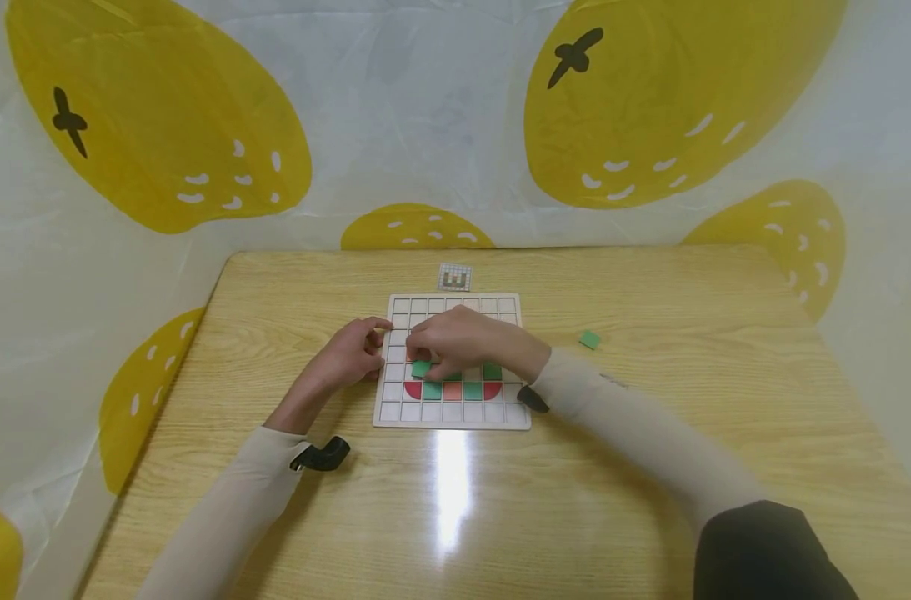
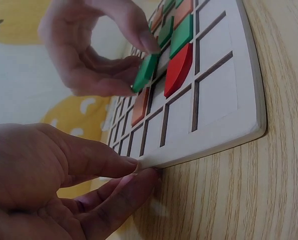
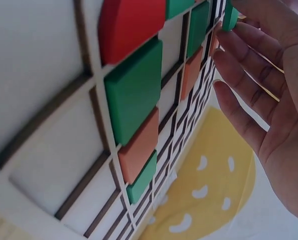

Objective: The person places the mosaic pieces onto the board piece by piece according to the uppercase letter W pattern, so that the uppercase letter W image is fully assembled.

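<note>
A white grid board [image 1: 452, 421] lies on the table with red, green and orange pieces set in its cells. My right hand [image 1: 458, 337] is over the board and pinches a green square tile [image 2: 145, 73] between thumb and fingers, tilted above the cells. Near that tile sit a red quarter-round piece [image 2: 179, 72] and an orange tile [image 2: 140, 107]. At the board's left edge, my left hand [image 1: 347, 354] holds the rim between thumb and fingertips. The right hand and forearm hide part of the middle cells in the head view.
Right of the board, a loose green tile [image 1: 589, 339] lies on the wooden table [image 1: 650, 433]. A small pattern card [image 1: 455, 277] lies just behind the board. A cloth with yellow fruit prints [image 1: 417, 125] hangs behind the table.
</note>
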Demonstrator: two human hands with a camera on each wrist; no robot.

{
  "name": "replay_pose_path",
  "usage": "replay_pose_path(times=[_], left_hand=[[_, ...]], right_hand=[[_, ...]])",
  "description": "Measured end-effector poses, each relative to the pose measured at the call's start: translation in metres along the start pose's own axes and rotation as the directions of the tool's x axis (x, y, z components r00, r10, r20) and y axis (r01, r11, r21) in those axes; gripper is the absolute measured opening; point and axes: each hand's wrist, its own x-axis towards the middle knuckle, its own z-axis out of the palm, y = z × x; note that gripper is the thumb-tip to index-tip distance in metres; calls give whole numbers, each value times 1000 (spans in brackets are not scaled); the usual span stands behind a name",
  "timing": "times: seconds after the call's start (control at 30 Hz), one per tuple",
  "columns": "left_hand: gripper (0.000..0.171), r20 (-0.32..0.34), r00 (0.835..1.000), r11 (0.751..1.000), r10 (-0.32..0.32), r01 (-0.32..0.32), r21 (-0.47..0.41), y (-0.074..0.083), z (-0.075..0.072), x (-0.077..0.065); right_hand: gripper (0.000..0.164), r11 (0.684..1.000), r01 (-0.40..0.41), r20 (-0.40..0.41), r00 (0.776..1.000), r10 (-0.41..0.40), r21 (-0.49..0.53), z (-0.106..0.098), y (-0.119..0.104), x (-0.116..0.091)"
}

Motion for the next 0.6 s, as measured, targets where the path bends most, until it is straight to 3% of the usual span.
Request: replay_pose_path(times=[0.6], left_hand=[[58,5,1000,1000,22,-22,-9,2,0,-3]], right_hand=[[23,996,12,0,1000,-12,-90,6,-7,10]])
